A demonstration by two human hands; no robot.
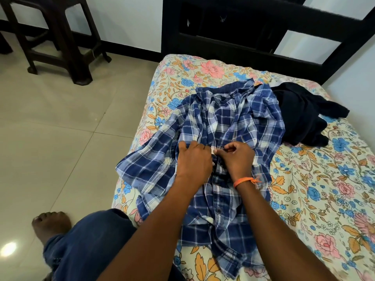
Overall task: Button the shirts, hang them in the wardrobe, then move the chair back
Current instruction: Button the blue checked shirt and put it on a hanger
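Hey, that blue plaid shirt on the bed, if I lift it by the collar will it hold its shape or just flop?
The blue plaid shirt will probably flop: it already lies rumpled and folded on the bedsheet. It looks thin, so likely light. The unbuttoned upper front may swing open; both hands are working partway up the placket.

A bed (334, 199) under a floral sheet of pink, blue and orange blooms fills the right side, its dark wooden headboard (253, 31) against a pale wall (132, 21). Glossy beige floor tiles (50, 128) spread to the left, catching a bright spot of light (8, 249) near the lower corner. A black skirting band (129, 48) runs along the foot of the wall.
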